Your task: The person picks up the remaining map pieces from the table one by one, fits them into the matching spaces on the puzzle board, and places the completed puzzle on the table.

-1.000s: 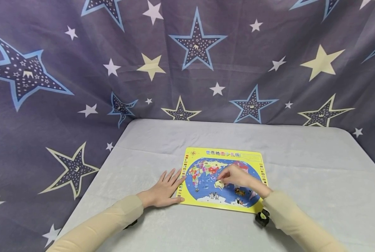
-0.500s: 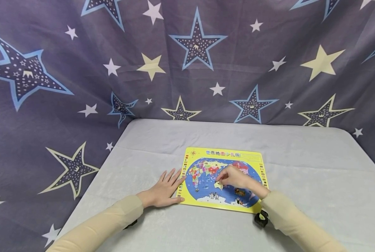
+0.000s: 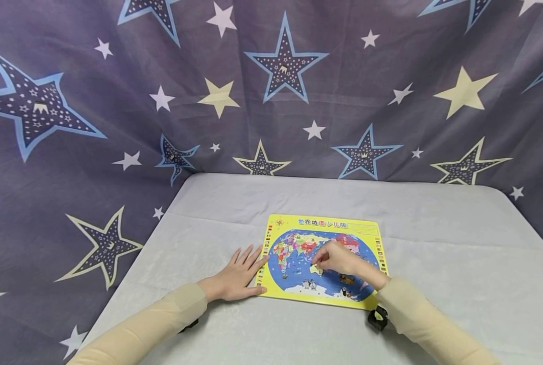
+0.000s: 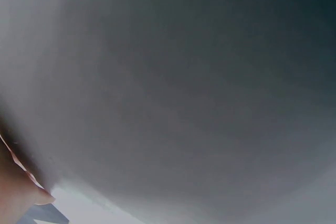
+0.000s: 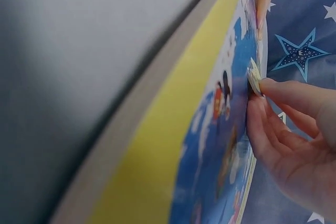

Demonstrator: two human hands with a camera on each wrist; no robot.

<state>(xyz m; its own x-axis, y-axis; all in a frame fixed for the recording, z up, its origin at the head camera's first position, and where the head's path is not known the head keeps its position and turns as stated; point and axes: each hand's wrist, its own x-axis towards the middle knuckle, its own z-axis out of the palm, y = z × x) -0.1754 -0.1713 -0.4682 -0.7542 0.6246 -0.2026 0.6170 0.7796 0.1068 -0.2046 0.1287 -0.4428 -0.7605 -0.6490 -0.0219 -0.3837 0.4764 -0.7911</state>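
A yellow-bordered world map puzzle board lies on the table in the head view. My left hand rests with spread fingers at its left edge, fingertips on the yellow border. My right hand is over the map and pinches a small pale yellow puzzle piece between thumb and fingers. In the right wrist view that piece stands tilted, its lower end close at the map surface. The left wrist view shows mostly dim cloth, with part of the left hand at the lower left corner.
The table is covered in pale grey cloth. Behind it and at its left hangs a dark curtain with a star pattern. A black wrist camera sits under the right cuff, close to the board's lower right corner.
My right hand has shifted slightly left with the puzzle piece, which has turned a little between the fingers. My left hand and the board have stayed in place.
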